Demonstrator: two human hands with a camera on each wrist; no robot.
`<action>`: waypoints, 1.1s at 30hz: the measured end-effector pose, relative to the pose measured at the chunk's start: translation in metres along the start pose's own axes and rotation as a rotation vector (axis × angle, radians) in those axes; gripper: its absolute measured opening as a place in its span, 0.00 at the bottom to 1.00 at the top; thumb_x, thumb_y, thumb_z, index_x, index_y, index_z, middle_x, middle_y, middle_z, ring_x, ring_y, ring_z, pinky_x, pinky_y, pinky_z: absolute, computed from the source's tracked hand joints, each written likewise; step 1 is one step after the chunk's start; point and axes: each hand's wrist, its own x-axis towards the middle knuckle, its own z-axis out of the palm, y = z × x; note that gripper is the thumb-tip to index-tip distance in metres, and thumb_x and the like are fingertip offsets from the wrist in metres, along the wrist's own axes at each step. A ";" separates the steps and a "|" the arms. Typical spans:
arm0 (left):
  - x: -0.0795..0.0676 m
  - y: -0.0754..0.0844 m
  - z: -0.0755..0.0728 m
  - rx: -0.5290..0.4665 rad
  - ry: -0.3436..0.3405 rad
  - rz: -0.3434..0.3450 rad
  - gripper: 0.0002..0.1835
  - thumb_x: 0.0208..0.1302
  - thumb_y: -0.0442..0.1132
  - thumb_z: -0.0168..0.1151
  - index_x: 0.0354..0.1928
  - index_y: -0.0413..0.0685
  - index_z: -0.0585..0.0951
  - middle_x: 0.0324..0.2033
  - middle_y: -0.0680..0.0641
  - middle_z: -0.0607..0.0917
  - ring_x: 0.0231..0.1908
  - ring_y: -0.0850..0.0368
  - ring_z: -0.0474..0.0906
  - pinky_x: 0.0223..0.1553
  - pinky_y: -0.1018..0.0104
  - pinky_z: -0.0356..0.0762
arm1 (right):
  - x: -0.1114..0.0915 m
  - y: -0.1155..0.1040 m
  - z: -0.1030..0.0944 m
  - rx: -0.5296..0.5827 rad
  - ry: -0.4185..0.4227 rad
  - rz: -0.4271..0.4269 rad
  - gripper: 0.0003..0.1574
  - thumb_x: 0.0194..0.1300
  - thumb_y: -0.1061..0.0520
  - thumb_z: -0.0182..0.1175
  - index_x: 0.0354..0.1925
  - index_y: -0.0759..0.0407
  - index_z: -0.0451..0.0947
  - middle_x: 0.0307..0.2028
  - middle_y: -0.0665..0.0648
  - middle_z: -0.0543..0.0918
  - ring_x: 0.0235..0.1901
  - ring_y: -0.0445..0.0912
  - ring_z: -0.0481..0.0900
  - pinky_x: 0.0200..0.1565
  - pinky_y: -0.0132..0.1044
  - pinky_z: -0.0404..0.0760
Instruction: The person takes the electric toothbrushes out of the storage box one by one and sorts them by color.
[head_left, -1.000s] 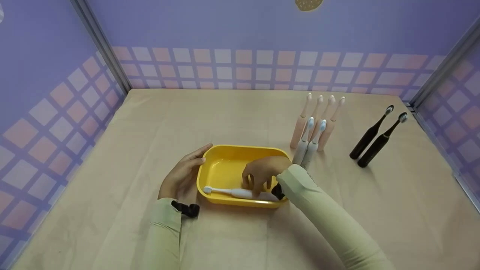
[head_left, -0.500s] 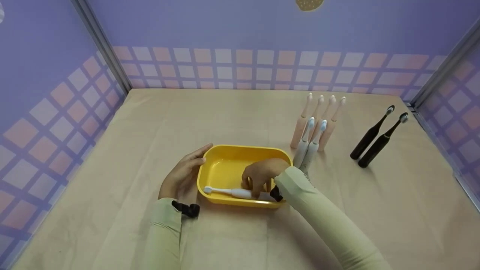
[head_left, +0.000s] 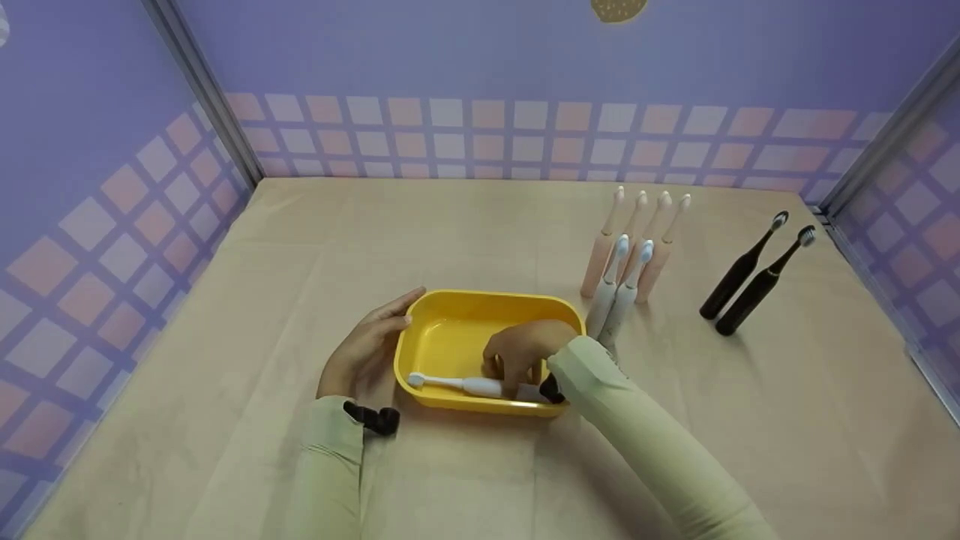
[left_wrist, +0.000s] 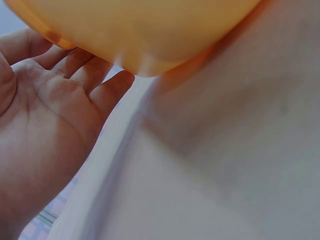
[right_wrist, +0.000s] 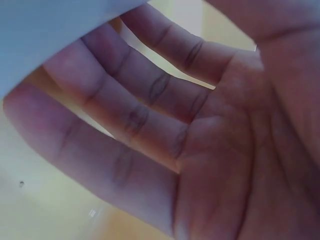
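Note:
A yellow plastic basin [head_left: 450, 295] sits on the table in the head view, and a white electric toothbrush [head_left: 480, 386] lies along its near wall, head to the left. My right hand [head_left: 529, 349] reaches into the basin from above, its curled fingers holding the toothbrush by the handle. In the right wrist view, the fingertips meet the white handle [right_wrist: 55, 35]; most of the thumb is out of sight. At the basin's left end, my left hand [head_left: 364, 345] rests against the outside wall with relaxed, fairly straight fingers. The left wrist view shows these fingers [left_wrist: 112, 92] touching the wall.
Several pink electric toothbrushes [head_left: 655, 270] stand upright right of the basin, with two white ones [head_left: 619, 304] in front, close to its right end. Two black electric toothbrushes [head_left: 742, 292] stand farther right. Purple panels [head_left: 480, 67] enclose the table's back and sides.
My right hand and forearm have shifted very slightly down and left. The toothbrush in the basin, my left hand and the standing toothbrushes look unchanged.

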 end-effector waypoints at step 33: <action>-0.002 0.000 0.002 -0.119 -0.004 -0.024 0.31 0.72 0.36 0.46 0.75 0.52 0.55 0.73 0.47 0.58 0.70 0.49 0.61 0.66 0.61 0.67 | -0.006 0.002 -0.005 -0.006 -0.017 0.014 0.16 0.55 0.58 0.70 0.43 0.51 0.78 0.41 0.51 0.80 0.38 0.45 0.80 0.43 0.41 0.85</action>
